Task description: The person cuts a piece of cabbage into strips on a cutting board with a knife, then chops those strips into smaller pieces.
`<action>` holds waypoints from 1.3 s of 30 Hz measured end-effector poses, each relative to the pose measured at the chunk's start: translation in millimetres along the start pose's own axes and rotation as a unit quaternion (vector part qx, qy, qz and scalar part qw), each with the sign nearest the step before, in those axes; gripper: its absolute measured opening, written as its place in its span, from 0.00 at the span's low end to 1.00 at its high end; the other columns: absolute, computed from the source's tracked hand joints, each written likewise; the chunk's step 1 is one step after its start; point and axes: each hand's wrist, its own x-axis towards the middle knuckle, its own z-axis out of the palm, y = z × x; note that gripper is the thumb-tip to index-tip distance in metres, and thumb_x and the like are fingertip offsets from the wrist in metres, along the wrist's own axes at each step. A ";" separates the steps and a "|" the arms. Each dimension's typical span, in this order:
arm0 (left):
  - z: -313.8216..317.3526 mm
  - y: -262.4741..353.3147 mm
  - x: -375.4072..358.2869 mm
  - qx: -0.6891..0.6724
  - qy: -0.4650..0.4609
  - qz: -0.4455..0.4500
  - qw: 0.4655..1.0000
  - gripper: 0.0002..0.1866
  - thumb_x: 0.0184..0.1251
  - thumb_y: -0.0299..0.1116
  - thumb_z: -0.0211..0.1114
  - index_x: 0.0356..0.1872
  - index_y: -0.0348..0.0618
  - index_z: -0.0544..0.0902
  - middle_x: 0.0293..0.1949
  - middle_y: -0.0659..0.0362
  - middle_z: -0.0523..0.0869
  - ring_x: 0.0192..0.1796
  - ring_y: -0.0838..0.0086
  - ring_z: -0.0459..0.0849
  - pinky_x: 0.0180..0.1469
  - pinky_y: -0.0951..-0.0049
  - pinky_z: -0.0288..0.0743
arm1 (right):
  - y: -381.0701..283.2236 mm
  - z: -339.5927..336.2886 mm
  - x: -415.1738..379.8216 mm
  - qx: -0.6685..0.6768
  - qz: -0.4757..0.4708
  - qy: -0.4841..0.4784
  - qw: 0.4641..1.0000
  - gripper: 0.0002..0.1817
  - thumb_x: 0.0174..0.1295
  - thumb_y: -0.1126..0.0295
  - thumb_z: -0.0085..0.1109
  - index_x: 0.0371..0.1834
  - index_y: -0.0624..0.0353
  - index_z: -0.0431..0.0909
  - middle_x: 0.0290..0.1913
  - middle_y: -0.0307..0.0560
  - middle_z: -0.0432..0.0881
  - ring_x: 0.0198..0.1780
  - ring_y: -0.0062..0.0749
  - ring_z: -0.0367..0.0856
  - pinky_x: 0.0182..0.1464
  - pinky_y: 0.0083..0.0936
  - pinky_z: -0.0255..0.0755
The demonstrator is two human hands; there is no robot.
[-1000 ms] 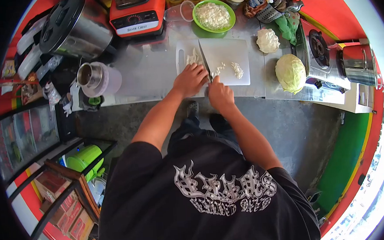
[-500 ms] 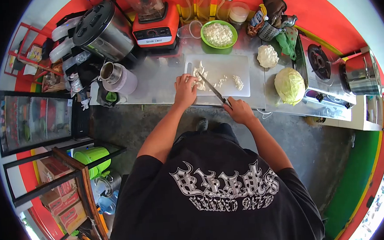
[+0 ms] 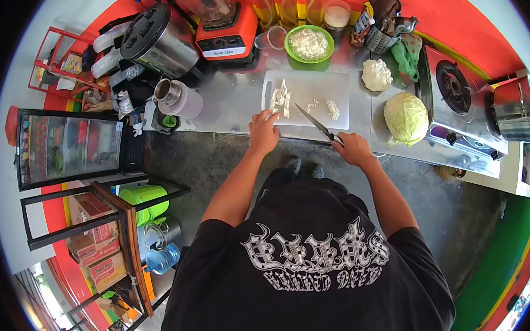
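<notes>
My right hand (image 3: 355,149) grips the handle of a kitchen knife (image 3: 315,121), its blade slanting up and left over the white cutting board (image 3: 318,86). My left hand (image 3: 264,134) is at the board's lower left corner, fingers curled in, with a small whitish bit at the fingertips that I cannot identify. Pale strips of vegetable (image 3: 281,99) lie on the left of the board, just beyond that hand. Small chopped bits (image 3: 311,105) are scattered near the blade tip, and a little chopped pile (image 3: 332,109) sits to the right.
Behind the board stands a green bowl (image 3: 308,45) of chopped white pieces. A whitish lump (image 3: 376,75) and a cabbage (image 3: 406,118) rest to the right, before the gas stove (image 3: 454,87). A red blender (image 3: 228,39) and a steel flask (image 3: 177,98) are at the left.
My left hand has drawn back from the pale strips to the board's lower left corner. The knife has come away from the strips, toward the right. The camera view has shifted somewhat.
</notes>
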 end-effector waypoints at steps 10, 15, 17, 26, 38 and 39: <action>8.5 32.6 29.5 -0.010 0.024 -0.067 0.997 0.23 0.63 0.32 0.71 0.60 0.52 0.81 0.57 0.55 0.81 0.62 0.53 0.77 0.62 0.49 0.70 | 14.2 -7.6 -9.5 0.037 -0.018 0.029 0.999 0.19 0.72 0.50 0.58 0.44 0.56 0.82 0.37 0.63 0.87 0.43 0.66 0.86 0.48 0.58 0.77; 20.5 34.0 43.9 0.021 -0.017 -0.070 0.997 0.22 0.63 0.31 0.70 0.58 0.51 0.79 0.50 0.54 0.85 0.58 0.54 0.81 0.60 0.50 0.72 | 19.8 -0.3 -5.3 0.016 -0.021 0.034 0.999 0.18 0.71 0.51 0.59 0.44 0.57 0.81 0.36 0.63 0.87 0.43 0.66 0.86 0.47 0.58 0.78; 24.6 25.5 46.6 -0.002 -0.008 -0.030 1.000 0.18 0.61 0.30 0.70 0.53 0.47 0.80 0.41 0.51 0.87 0.48 0.51 0.86 0.54 0.49 0.76 | 20.0 2.7 -5.3 0.026 0.017 0.082 0.996 0.19 0.71 0.52 0.59 0.44 0.58 0.81 0.36 0.64 0.87 0.42 0.67 0.85 0.47 0.59 0.77; -8.1 16.5 72.4 -0.275 0.094 -0.023 0.956 0.13 0.61 0.22 0.66 0.48 0.37 0.84 0.35 0.54 0.85 0.37 0.66 0.84 0.45 0.66 0.79 | -9.3 11.3 13.4 0.031 -0.031 0.038 0.998 0.19 0.71 0.51 0.60 0.43 0.57 0.82 0.38 0.62 0.87 0.43 0.66 0.85 0.48 0.58 0.77; 10.7 44.5 85.3 -0.413 -0.095 0.039 0.905 0.07 0.68 0.25 0.67 0.44 0.36 0.83 0.39 0.57 0.89 0.41 0.75 0.87 0.46 0.72 0.81 | -6.2 8.6 -4.6 0.046 0.127 0.122 0.983 0.21 0.73 0.49 0.57 0.45 0.59 0.80 0.39 0.68 0.86 0.44 0.70 0.84 0.47 0.60 0.76; 16.5 43.0 84.1 -0.411 -0.105 0.044 0.905 0.07 0.68 0.25 0.67 0.44 0.36 0.83 0.39 0.57 0.89 0.41 0.75 0.87 0.46 0.72 0.81 | -8.0 7.9 -5.2 0.044 0.132 0.128 0.982 0.21 0.73 0.49 0.57 0.45 0.60 0.79 0.39 0.69 0.86 0.44 0.71 0.84 0.47 0.60 0.76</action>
